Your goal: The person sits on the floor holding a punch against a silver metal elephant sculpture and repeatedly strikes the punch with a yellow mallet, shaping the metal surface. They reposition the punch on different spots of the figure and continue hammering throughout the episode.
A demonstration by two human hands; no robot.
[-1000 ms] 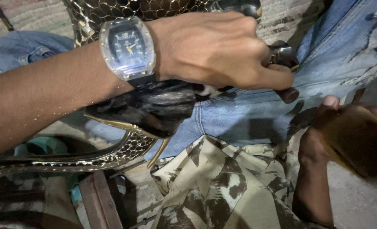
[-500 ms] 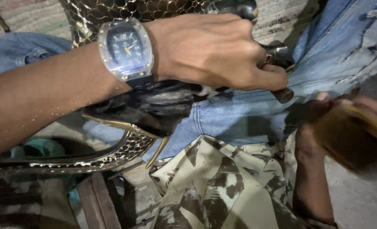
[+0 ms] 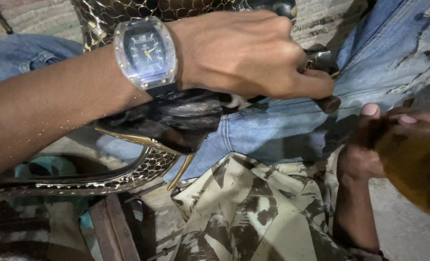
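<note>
- A rough concrete floor (image 3: 408,237) and a pale woven mat (image 3: 36,17) formed the background, dimly lit, with a person's blue jeans (image 3: 273,130) stretched across the middle of the view.
- A glossy black shoe (image 3: 176,121) with a gold snakeskin-patterned sole edge and a thin gold heel lay across the jeans, and everything else sat around it.
- The left hand (image 3: 249,53) was closed in a fist over the upper end of the shoe, pressing it down against the jeans, its thumb stretched out towards a small dark knob just past the shoe.
- A clear-cased wristwatch (image 3: 146,53) with a dark dial sat on the left wrist, directly above the shoe.
- The right hand (image 3: 398,125), to the right of the shoe and well apart from it, was curled around a blurred brown object (image 3: 413,169); what it was could not be told.
- A camouflage-patterned cloth (image 3: 253,212) lay crumpled just below the shoe's heel.
- A brown wooden strip (image 3: 113,227) lay below the shoe, left of the cloth.
</note>
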